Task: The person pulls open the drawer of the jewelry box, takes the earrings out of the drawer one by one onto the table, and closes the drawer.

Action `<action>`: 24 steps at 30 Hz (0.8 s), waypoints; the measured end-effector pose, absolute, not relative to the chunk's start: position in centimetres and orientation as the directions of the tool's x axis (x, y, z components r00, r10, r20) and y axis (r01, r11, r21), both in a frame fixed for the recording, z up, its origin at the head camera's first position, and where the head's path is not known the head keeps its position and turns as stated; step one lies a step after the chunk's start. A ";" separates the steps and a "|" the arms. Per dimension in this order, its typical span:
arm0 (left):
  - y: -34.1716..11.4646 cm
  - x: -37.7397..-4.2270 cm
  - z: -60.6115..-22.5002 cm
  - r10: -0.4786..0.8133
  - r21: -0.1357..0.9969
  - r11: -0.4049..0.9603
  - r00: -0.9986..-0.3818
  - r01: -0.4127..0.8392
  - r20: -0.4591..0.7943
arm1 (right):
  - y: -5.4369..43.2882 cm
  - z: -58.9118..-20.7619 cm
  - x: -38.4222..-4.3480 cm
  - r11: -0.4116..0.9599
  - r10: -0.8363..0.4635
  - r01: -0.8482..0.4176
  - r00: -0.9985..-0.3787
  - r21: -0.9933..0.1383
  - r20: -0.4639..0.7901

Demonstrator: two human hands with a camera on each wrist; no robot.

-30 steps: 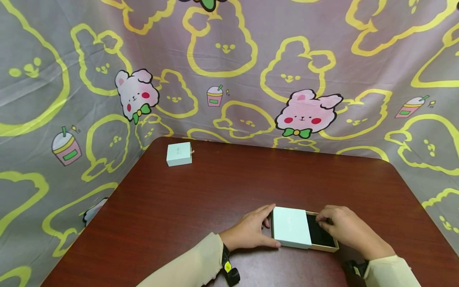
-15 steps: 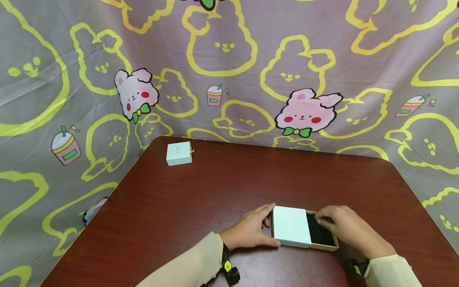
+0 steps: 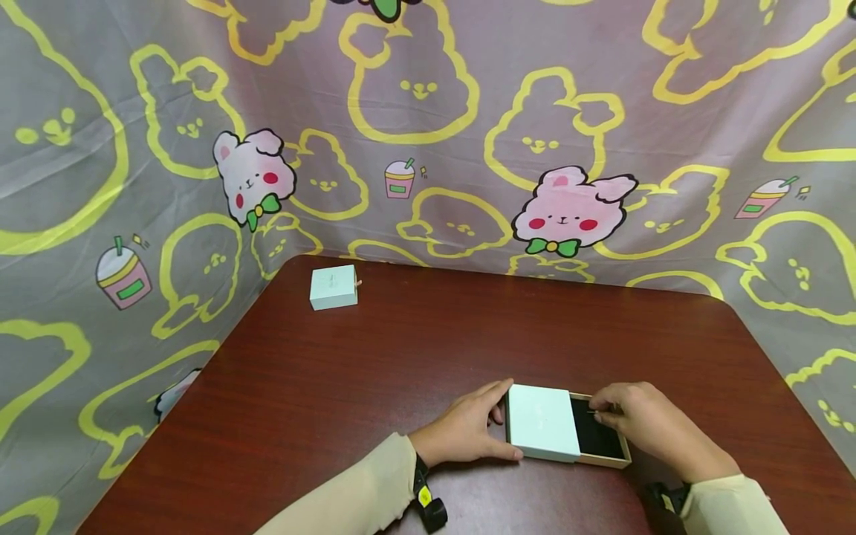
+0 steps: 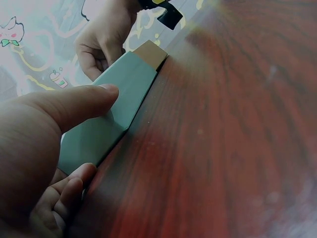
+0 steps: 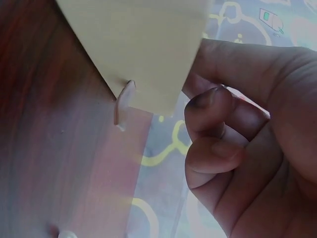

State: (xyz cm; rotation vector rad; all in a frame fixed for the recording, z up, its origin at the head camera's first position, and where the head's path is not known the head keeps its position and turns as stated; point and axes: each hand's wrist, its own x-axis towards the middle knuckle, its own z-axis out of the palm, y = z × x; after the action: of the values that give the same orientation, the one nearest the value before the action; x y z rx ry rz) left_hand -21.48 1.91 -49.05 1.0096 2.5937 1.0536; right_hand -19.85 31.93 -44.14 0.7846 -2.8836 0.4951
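A pale mint drawer-style gift box [image 3: 543, 422] lies on the table, its cream drawer [image 3: 604, 462] pulled partway out to the right and showing a black lining [image 3: 597, 437]. My left hand [image 3: 464, 431] holds the mint sleeve at its left end, thumb at the near side and a finger at the far corner. Over the drawer, my right hand [image 3: 638, 420] pinches a small thin thing [image 3: 591, 411], too small to identify. The right wrist view shows the drawer's end with a ribbon pull tab [image 5: 125, 104]; the pinching fingertips are hidden there.
A second, closed mint box [image 3: 334, 287] with a small tab stands at the far left of the brown table [image 3: 414, 342]. Patterned fabric [image 3: 428, 148] surrounds the table behind and on both sides. A small white object [image 5: 67, 234] shows at the right wrist view's lower edge.
The right fingertips have shifted slightly over the black lining, and a thin bit now shows between them. The left hand and both boxes stay where they were.
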 end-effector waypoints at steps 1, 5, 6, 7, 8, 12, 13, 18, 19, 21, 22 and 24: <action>1.9 -21.5 -49.0 0.645 0.671 0.522 -0.759 0.527 0.094 | 32.0 -44.1 -19.8 0.814 -0.472 -0.509 -0.860 -0.280 0.193; 1.9 -21.4 -49.0 0.645 0.679 0.517 -0.759 0.522 0.092 | 32.0 -43.9 -19.7 0.815 -0.459 -0.495 -0.869 -0.301 0.187; 1.9 -21.4 -49.0 0.645 0.680 0.516 -0.759 0.521 0.092 | 32.0 -43.9 -19.6 0.814 -0.455 -0.491 -0.871 -0.309 0.186; 1.9 -21.4 -49.0 0.646 0.681 0.514 -0.758 0.521 0.092 | 32.0 -43.9 -19.6 0.813 -0.452 -0.488 -0.873 -0.317 0.184; 1.9 -21.4 -49.1 0.646 0.682 0.513 -0.757 0.521 0.092 | 32.0 -43.8 -19.5 0.811 -0.451 -0.486 -0.874 -0.326 0.181; 1.9 -21.4 -49.2 0.649 0.682 0.513 -0.756 0.521 0.090 | 32.1 -43.7 -19.5 0.817 -0.438 -0.471 -0.882 -0.333 0.172; 1.9 -21.4 -49.2 0.649 0.683 0.512 -0.755 0.521 0.090 | 32.1 -43.7 -19.5 0.818 -0.438 -0.469 -0.883 -0.333 0.169; 1.9 -21.5 -49.2 0.648 0.684 0.512 -0.756 0.520 0.090 | 32.2 -43.6 -19.4 0.822 -0.433 -0.460 -0.888 -0.336 0.158; 2.0 -21.5 -49.2 0.648 0.685 0.511 -0.757 0.519 0.090 | 32.3 -43.6 -19.4 0.824 -0.429 -0.455 -0.890 -0.337 0.153; 2.0 -21.4 -49.2 0.647 0.684 0.511 -0.757 0.520 0.093 | 32.3 -43.5 -19.4 0.832 -0.418 -0.442 -0.897 -0.336 0.144; 2.0 -21.4 -49.2 0.646 0.682 0.512 -0.757 0.522 0.094 | 32.4 -43.5 -19.4 0.834 -0.414 -0.437 -0.899 -0.337 0.141; 2.0 -21.4 -49.2 0.645 0.682 0.513 -0.758 0.522 0.095 | 32.5 -43.5 -19.4 0.838 -0.407 -0.428 -0.903 -0.338 0.136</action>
State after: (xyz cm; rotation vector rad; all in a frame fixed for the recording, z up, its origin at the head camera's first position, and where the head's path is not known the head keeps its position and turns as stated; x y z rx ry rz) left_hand -21.44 1.97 -49.19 1.0049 2.5801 1.0754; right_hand -19.36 32.46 -43.47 0.6715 -2.9554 0.5638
